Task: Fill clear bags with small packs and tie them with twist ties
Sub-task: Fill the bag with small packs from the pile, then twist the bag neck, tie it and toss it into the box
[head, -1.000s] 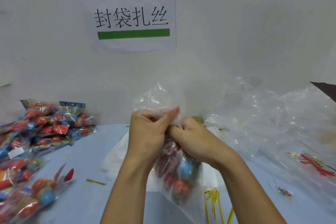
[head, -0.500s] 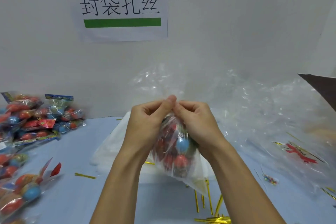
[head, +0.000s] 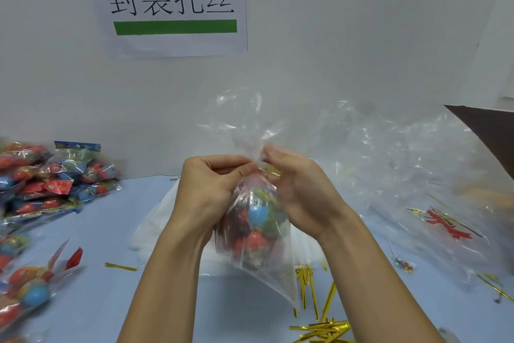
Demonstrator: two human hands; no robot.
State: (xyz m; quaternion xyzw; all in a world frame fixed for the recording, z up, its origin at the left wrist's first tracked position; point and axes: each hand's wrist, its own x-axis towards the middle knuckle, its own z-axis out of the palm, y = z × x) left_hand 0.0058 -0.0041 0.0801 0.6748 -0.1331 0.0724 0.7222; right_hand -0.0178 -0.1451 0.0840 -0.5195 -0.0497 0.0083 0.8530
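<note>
Pinching the gathered neck of the clear bag point(head: 258, 234) with both hands, I hold it up off the counter point(head: 105, 237), in front of me and between my wrists. My left hand point(head: 205, 189) curls round the neck from the left, thumb and fingers point(head: 236, 174) closed on the bunched plastic just above the small packs point(head: 256, 220) that fill the lower part. My right hand point(head: 300, 192) pinches the same neck from the other side, its fingertips at the twist, with the loose mouth of the bag flaring above them. The bag's bottom corner hangs free, pointing down toward the gold twist ties point(head: 322, 326) scattered on the counter near my right forearm. One stray tie point(head: 121, 267) lies further left.

I judge the filling done for this bag and the closing in hand: the neck is gathered, but I cannot tell whether a tie is already round it, since my fingers hide that spot. If none is there, the next move calls for one hand keeping the neck tight while the other reaches down for a tie, wraps it just above the packs and twists the ends. More loose packs point(head: 52, 184) wait in a heap at the far left, and crumpled clear plastic point(head: 389, 164) is piled on the right.
</note>
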